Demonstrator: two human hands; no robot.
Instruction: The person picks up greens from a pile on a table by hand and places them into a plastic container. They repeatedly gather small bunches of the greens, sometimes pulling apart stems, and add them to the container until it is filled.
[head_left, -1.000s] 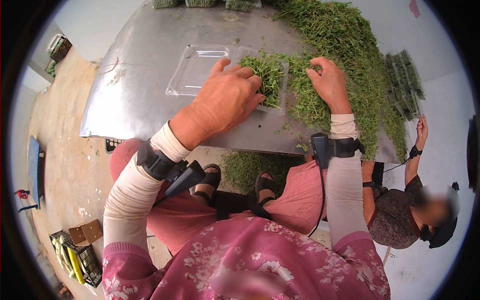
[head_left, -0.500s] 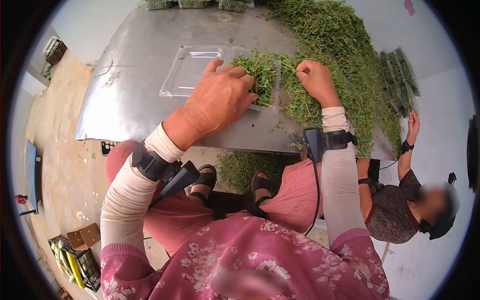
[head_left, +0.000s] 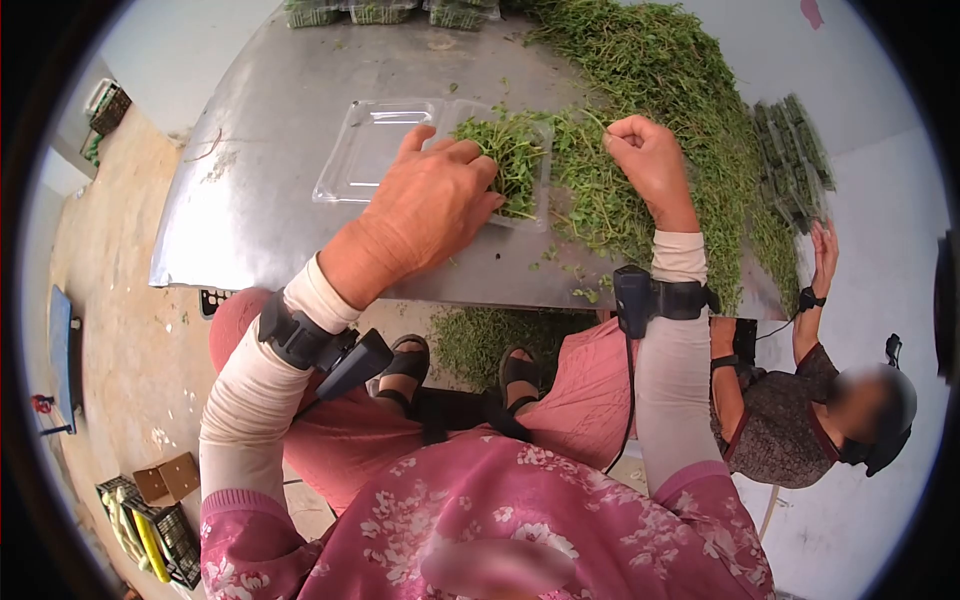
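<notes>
A clear plastic clamshell box [head_left: 345,188] lies unfolded on the metal table, its lid half to the left. Leafy green sprigs [head_left: 518,150] fill its right half. My left hand [head_left: 432,195] rests over that half, fingers curled and thumb down against the sprigs; its fingertips are partly hidden. To the right of the box, my right hand [head_left: 655,172] is pinched closed above loose greens [head_left: 600,195], with what looks like a thin stem at its fingertips.
A large heap of greens [head_left: 640,60] covers the table's right side. Filled boxes stand at the back [head_left: 380,12] and far right [head_left: 795,150]. A co-worker [head_left: 785,425] reaches toward the right-hand boxes. Crates [head_left: 175,540] sit on the floor at left.
My right hand has moved slightly right and down, away from the box, still pinched. My left hand stays over the sprigs in the box, which shifts slightly with the view.
</notes>
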